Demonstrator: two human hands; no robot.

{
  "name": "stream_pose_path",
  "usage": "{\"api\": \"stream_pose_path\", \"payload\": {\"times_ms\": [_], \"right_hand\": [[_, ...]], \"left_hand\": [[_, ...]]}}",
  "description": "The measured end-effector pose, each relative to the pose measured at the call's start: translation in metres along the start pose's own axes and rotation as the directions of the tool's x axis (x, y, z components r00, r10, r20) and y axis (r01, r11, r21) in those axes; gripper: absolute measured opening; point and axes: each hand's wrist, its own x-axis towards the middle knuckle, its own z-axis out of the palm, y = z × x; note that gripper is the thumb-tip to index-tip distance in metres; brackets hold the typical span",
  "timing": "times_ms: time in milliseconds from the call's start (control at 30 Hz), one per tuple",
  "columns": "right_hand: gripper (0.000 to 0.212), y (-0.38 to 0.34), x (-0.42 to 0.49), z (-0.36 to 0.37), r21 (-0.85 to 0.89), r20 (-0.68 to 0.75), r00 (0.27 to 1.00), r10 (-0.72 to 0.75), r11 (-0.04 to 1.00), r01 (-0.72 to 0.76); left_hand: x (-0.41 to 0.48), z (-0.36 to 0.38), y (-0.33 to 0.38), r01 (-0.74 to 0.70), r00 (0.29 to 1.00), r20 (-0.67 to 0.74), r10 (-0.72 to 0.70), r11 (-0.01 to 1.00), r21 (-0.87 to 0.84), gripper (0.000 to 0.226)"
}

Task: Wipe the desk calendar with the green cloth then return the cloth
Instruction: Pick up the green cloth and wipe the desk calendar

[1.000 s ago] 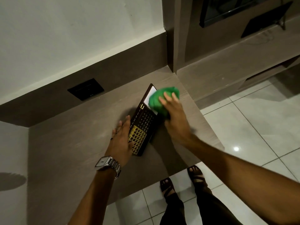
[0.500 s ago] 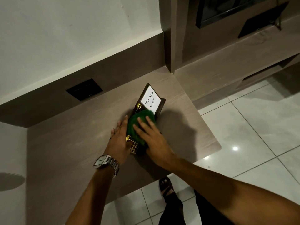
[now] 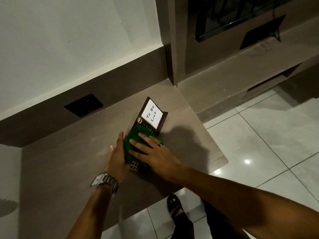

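The desk calendar (image 3: 149, 124) lies flat near the right edge of the surface (image 3: 69, 161). The green cloth (image 3: 138, 144) covers its middle. The right hand (image 3: 155, 152) lies flat and open on the cloth, pressing down. The left hand (image 3: 117, 157), open, rests against the calendar's left side.

The green cloth (image 3: 138, 140) is looking soft and matt. The tabletop (image 3: 69, 161) is showing matt wood grain. A white paper note (image 3: 152, 114) is sitting in the dark desk calendar (image 3: 163, 118). The wristwatch (image 3: 105, 181) is gleaming metal, the floor tiles (image 3: 269, 144) shining glossy.
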Motion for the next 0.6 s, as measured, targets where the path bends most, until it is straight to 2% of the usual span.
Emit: {"api": "stream_pose_path", "payload": {"times_ms": [100,167,233,333,467,533,600], "right_hand": [[0.085,0.030,0.009,-0.002,-0.056,0.004,0.985,0.170,0.984,-0.170],[0.077,0.054,0.009,-0.004,-0.104,0.023,0.963,0.268,0.959,-0.264],[0.071,0.075,0.005,-0.006,-0.178,0.058,0.936,0.346,0.926,-0.332],[0.072,0.083,0.001,-0.004,-0.207,0.077,0.907,0.414,0.897,-0.392],[0.065,0.036,-0.010,0.016,-0.188,0.172,0.963,0.208,0.966,-0.175],[0.064,0.017,-0.021,0.020,-0.149,0.218,0.968,0.122,0.985,-0.090],[0.063,0.008,-0.027,0.016,-0.106,0.326,0.944,0.047,0.994,-0.013]], "left_hand": [[0.003,0.000,-0.002,0.042,0.999,0.010,-0.043,0.999,0.022,0.088],[0.003,-0.001,-0.003,0.093,0.995,0.029,-0.093,0.995,0.023,0.086],[0.003,-0.002,-0.001,0.119,0.992,0.042,-0.119,0.993,0.000,0.086],[0.004,-0.002,0.001,0.128,0.991,0.047,-0.128,0.992,-0.005,0.086],[0.002,-0.003,-0.001,0.046,0.999,-0.002,-0.046,0.999,0.009,0.080],[0.004,-0.003,0.000,0.090,0.996,0.028,-0.091,0.996,0.028,0.085],[0.004,-0.003,0.002,0.144,0.988,0.055,-0.145,0.989,0.027,0.088]]}}
